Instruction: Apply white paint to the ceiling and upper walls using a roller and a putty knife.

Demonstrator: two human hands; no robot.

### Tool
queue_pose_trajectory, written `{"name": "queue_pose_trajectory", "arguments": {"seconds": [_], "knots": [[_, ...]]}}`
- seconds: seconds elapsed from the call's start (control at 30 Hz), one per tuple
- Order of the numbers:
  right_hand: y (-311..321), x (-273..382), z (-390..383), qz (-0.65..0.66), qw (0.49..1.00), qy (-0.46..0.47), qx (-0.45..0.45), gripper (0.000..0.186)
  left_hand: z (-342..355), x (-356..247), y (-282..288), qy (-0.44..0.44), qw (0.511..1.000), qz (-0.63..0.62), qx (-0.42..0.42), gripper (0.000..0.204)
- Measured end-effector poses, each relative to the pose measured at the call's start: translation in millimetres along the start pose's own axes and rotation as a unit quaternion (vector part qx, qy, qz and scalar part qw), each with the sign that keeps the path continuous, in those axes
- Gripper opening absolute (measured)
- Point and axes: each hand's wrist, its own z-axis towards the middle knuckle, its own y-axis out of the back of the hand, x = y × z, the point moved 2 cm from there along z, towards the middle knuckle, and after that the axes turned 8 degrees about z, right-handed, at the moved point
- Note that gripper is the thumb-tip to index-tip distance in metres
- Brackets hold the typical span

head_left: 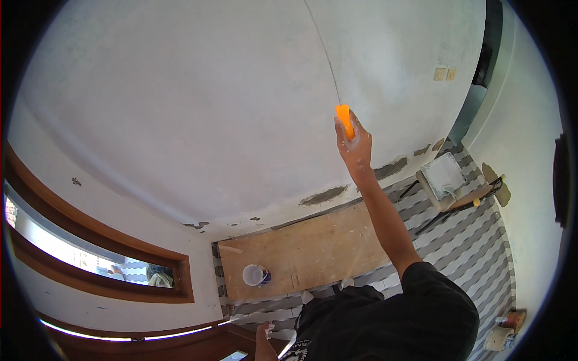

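Note:
My right hand (354, 143) is raised in front of the white wall (198, 102), gripping an orange plastic handle or tool (342, 116). A thin grey line (322, 48) runs upward from the orange piece; whether it is a rod, string or mark on the wall, I cannot tell. My left hand (264, 330) is low at the bottom edge, fingers curled, with whitish residue on it and a pale flat object (286, 342) beside it; what it holds is unclear.
A board (319, 240) with a white bucket (253, 275) lies along the wall on the tiled floor (469, 240). A stool with a white tray (441, 174) and tools stands right. A wood-framed window (96, 245) is left, wall sockets (440, 74) upper right, small containers (500, 337) lower right.

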Motion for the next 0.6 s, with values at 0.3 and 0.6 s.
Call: {"name": "queue_pose_trajectory", "arguments": {"seconds": [0.3,0.6], "knots": [[24,-96,-158,-0.103,0.994,0.017,0.032,0.036,9,22,3,0.012,1.0,-0.01,0.019,0.057],[57,-105,-247,-0.04,0.991,-0.106,0.072,0.034,14,26,18,-0.029,0.999,-0.044,0.002,0.057]]}}
